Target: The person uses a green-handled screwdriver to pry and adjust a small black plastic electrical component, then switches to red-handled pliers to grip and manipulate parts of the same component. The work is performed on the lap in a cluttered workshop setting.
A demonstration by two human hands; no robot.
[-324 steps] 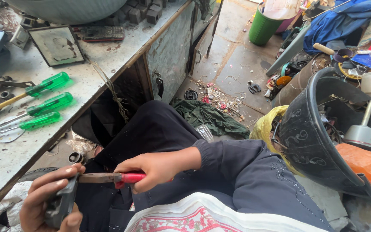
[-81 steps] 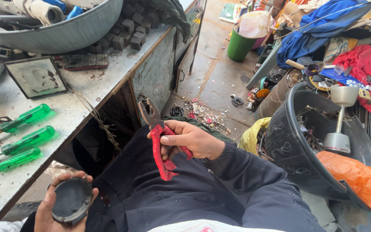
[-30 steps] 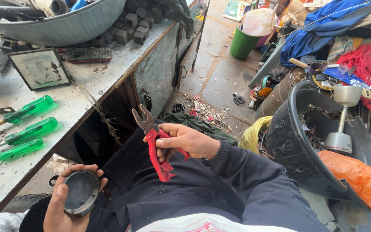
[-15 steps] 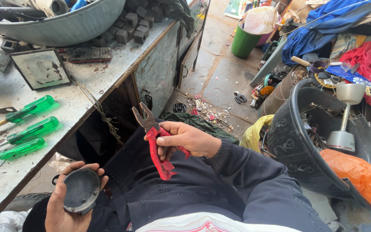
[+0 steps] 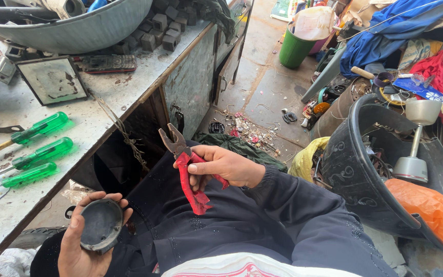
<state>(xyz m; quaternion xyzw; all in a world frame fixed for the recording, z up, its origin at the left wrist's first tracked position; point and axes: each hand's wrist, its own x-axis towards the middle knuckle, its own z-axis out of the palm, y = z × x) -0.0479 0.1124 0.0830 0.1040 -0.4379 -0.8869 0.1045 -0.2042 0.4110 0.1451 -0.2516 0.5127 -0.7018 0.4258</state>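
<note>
My right hand (image 5: 226,166) grips red-handled pliers (image 5: 186,172) over my lap, their rusty jaws open and pointing up toward the workbench. My left hand (image 5: 80,243) sits low at the left and cups a round dark grey cap (image 5: 101,224), hollow side up. The two hands are apart, about a hand's width between the pliers and the cap. Dark trousers lie under both.
A grey workbench (image 5: 129,97) at left carries three green-handled screwdrivers (image 5: 42,149), a framed plate (image 5: 52,79), a metal basin (image 5: 78,31) and small dark blocks. A black bucket (image 5: 365,169) of scrap stands at right, with an orange bag (image 5: 431,205), a green bin (image 5: 294,48) and cloth behind.
Over ten seconds the right hand lifted the pliers off the piece in the left hand, turning them jaws-up. In the last second both hands have barely shifted.
</note>
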